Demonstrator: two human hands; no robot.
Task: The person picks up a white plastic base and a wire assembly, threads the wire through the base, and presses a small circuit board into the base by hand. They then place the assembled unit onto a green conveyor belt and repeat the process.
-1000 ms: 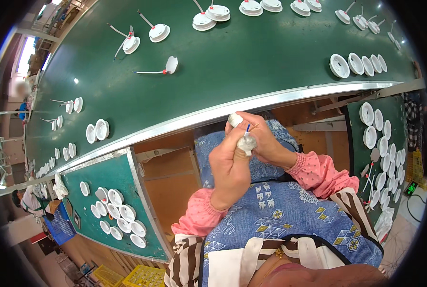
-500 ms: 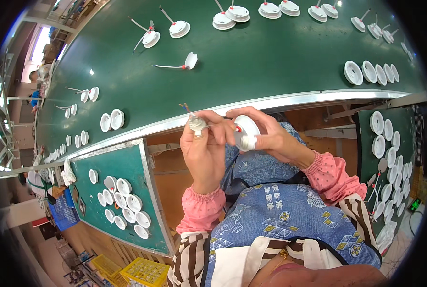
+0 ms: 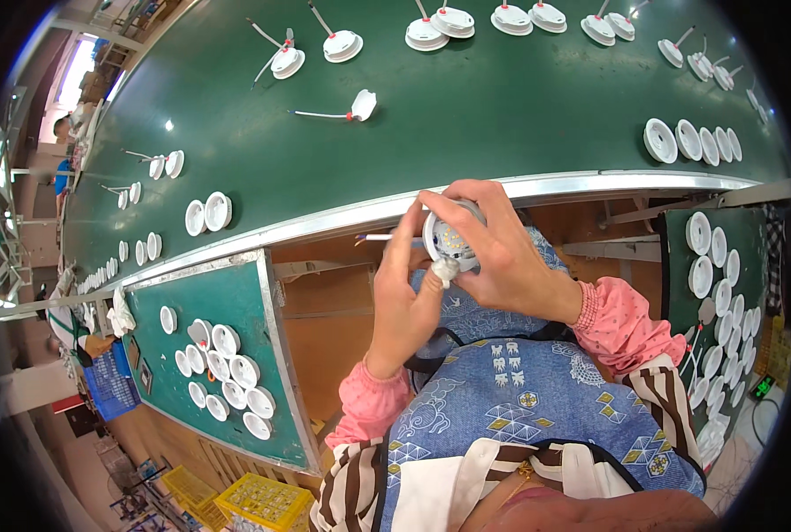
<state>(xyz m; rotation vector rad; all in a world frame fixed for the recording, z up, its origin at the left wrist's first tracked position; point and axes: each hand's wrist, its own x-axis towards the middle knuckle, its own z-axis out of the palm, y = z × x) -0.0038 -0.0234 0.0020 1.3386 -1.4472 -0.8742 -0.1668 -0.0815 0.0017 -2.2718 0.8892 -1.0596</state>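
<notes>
In front of my waist, both hands hold a white round LED downlight (image 3: 449, 241), its face with small yellow LED chips turned toward me. My left hand (image 3: 401, 306) closes on its left rim, fingers along the edge. At that thumb's tip is a whitish, crumpled wrapping (image 3: 446, 269), pressed near the lower rim. My right hand (image 3: 512, 257) wraps over the top and right side, covering part of the light. A white cable (image 3: 376, 238) with a bare end sticks out to the left behind my left fingers.
Beyond is a green table with a metal edge (image 3: 342, 222). White lights with cables (image 3: 343, 46) line its far side; a loose cabled piece (image 3: 362, 106) lies nearer. Side boards left and right carry white round housings (image 3: 226, 340). Yellow crates (image 3: 265, 501) stand at lower left.
My left hand has moved right and its thumb now presses at the light's face. The light has turned so its LED chips show toward me.
</notes>
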